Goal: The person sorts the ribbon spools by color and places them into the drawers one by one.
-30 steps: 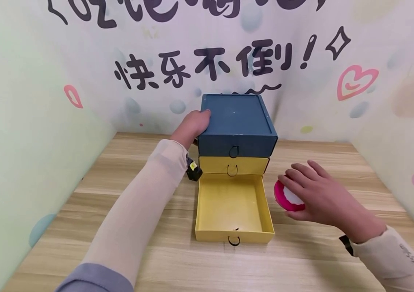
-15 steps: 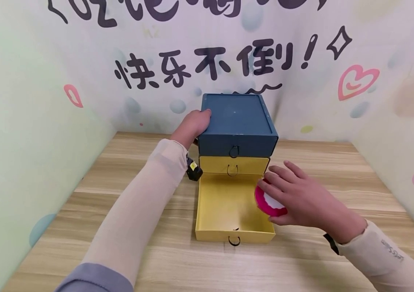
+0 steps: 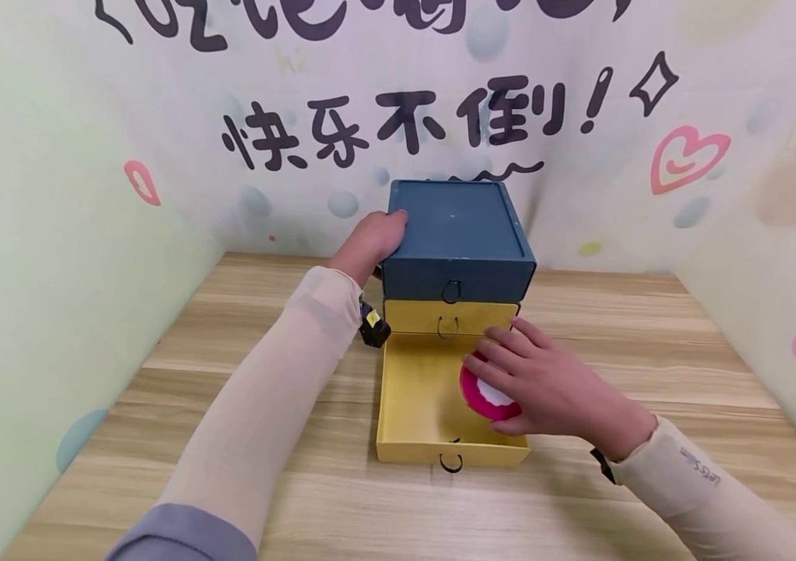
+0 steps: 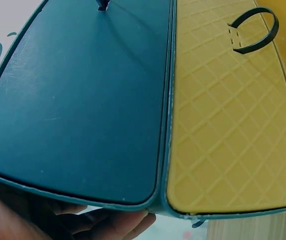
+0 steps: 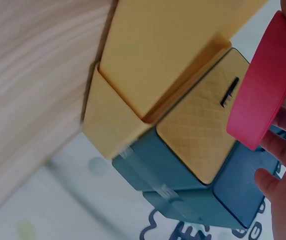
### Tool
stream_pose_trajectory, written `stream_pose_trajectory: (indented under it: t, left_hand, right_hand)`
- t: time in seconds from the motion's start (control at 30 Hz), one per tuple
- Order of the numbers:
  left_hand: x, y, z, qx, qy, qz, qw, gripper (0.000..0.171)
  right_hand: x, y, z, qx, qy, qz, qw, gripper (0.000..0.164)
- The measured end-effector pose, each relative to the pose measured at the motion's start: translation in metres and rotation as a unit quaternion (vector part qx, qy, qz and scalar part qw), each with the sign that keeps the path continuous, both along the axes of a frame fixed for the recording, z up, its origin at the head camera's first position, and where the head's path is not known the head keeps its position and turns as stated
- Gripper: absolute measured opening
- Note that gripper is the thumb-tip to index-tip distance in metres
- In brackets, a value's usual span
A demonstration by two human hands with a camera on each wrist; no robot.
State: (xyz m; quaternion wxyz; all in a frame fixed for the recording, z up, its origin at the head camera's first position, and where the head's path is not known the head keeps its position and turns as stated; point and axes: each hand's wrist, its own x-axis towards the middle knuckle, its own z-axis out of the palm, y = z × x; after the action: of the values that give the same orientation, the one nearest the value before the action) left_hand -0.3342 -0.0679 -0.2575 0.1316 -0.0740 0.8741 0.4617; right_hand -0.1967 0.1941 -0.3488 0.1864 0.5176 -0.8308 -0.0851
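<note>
A stacked drawer box (image 3: 452,222) stands mid-table, its lowest yellow drawer (image 3: 415,389) pulled out toward me. My left hand (image 3: 373,236) grips the box's upper left side, thumb over the top edge; in the left wrist view its fingers (image 4: 110,225) lie behind the blue front. Over the right part of the pulled-out drawer, my right hand (image 3: 552,389) holds a flat round pink thing (image 3: 471,389) with a white, wavy-edged centre. Seen side-on in the right wrist view, its smooth pink rim (image 5: 265,82) is between the thumb and the fingers.
Above the pulled-out drawer are a closed yellow drawer front (image 3: 412,317) and a blue one (image 3: 415,279), each with a dark loop pull. The wood-grain table (image 3: 285,483) meets a printed backdrop (image 3: 285,210) behind the box, with pale walls on both sides.
My right hand has carried the pink round thing leftward, from beside the drawer to over it. The left hand and the drawer box have stayed put.
</note>
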Motion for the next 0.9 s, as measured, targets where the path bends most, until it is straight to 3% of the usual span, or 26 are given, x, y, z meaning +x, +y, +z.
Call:
stream_pose_trajectory:
  t: [0.43,0.9]
  left_hand:
    - [-0.002,-0.001,-0.002,-0.001,0.003,-0.001,1.0000,0.063]
    - [-0.003,0.000,-0.003,0.003,0.003,-0.002,1.0000,0.064]
  right_hand:
    - [-0.017,-0.013,-0.013,-0.005,0.006,-0.007,1.000,0.086]
    - [-0.027,-0.014,-0.035,-0.011,0.025,0.014,1.000,0.085]
